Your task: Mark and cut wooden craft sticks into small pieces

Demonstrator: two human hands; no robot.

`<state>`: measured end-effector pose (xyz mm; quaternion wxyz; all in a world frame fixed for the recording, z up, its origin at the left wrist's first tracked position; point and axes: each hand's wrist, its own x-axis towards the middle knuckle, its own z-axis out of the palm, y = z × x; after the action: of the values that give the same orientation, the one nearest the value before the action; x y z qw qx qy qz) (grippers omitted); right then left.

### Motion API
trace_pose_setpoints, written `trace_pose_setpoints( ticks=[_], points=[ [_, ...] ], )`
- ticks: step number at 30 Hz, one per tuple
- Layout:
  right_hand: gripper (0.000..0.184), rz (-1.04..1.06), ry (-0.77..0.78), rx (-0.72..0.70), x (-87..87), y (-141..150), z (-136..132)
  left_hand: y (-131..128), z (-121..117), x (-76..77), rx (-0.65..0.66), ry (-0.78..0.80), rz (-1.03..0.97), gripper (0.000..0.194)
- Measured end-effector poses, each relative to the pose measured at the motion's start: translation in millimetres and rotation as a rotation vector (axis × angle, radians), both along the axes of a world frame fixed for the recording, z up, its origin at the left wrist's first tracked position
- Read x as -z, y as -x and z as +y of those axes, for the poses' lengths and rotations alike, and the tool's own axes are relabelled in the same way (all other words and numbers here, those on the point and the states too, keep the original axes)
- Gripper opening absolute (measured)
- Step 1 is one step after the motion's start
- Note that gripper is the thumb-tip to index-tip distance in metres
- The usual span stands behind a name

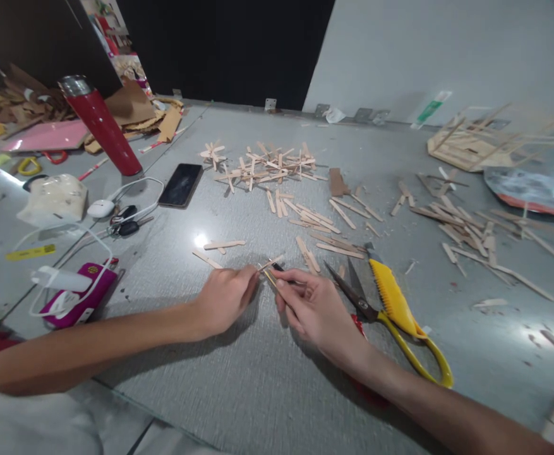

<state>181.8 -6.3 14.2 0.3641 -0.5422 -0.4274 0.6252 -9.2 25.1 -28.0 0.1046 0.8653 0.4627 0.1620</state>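
Note:
My left hand is closed, pinching a thin wooden craft stick that points up and to the right. Close beside it, my right hand is closed around a slim gold-coloured tool, whose exact kind I cannot make out. The tool's tip meets or nearly meets the craft stick. A small dark piece shows just behind the right fingertips. To the right of that hand lie open scissors with yellow handles and a yellow utility knife. More craft sticks lie just beyond my hands.
A heap of craft sticks lies farther back, another pile at right near a stick frame. Leftward are a phone, a tilted red bottle, keys, a purple box and a white cable.

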Motion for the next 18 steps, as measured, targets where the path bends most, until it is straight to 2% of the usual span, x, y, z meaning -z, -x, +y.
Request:
trace_pose_setpoints(
  ticks=[6,12,18],
  points=[
    [0.041,0.013,0.099,0.001,-12.3,0,-11,1,-2,-4.1,0.033,0.020,-0.026,0.030],
    [0.055,0.047,0.114,-0.008,-8.9,4,-21,3,-3,-4.7,0.081,0.032,-0.067,0.032],
    [0.069,0.124,0.153,-0.081,-21.0,-8,-20,2,-1,-1.4,0.048,0.045,-0.109,0.034]
  ],
)
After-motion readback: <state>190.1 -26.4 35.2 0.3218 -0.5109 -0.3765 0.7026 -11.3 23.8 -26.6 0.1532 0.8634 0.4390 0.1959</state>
